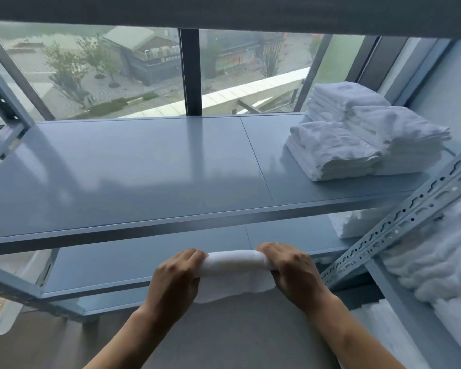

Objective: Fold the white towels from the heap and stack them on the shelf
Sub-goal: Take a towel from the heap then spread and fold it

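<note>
A white towel (234,265) hangs folded over between my two hands, in the air just in front of the lower shelf board. My left hand (175,275) grips its left end and my right hand (293,267) grips its right end, fingers curled over the top fold. The blue-grey shelf (133,166) runs across the middle of the view. On its right end stand three stacks of folded white towels (357,134). A heap of unfolded white towels (442,257) lies at the right, behind a perforated metal upright.
A perforated metal upright (399,222) slants across the right side. A lower shelf board (144,259) lies beneath the main one, with more white cloth (357,225) at its right end. A window stands behind the shelf. Grey floor lies below my arms.
</note>
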A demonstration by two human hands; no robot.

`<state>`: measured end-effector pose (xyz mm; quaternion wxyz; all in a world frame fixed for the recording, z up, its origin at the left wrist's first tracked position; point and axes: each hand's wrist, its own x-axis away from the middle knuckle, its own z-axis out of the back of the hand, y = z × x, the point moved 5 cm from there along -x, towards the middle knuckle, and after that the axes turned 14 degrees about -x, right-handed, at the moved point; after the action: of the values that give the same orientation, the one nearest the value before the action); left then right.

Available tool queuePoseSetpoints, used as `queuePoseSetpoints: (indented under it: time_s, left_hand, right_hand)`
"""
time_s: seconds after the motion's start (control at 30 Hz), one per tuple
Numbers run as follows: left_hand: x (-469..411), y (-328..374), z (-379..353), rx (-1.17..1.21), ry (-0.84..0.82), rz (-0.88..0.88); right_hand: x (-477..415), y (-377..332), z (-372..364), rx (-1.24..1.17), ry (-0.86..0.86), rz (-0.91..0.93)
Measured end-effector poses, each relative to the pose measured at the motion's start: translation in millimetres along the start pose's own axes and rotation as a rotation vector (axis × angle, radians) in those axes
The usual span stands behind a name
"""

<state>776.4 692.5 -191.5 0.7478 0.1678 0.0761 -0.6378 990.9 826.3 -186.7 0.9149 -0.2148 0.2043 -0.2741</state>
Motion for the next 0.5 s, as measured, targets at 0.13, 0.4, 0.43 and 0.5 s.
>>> queuePoseSetpoints:
  time_s: [0.13,0.4,0.43,0.5]
  left_hand:
    - [-17,21,-2,-0.031,0.015,0.028]
    - [-34,16,-1,-0.059,0.023,0.133]
    - [-38,11,0,-0.073,0.026,0.146]
    - [-50,1,2,-0.098,0.037,0.168]
  right_hand:
    - [-8,23,18,-0.012,0.003,0.047]
    - [-51,42,18,-0.054,-0.040,0.150]
    - [-60,43,17,-0.056,-0.037,0.163]
    - [-80,43,15,-0.060,-0.027,0.186]
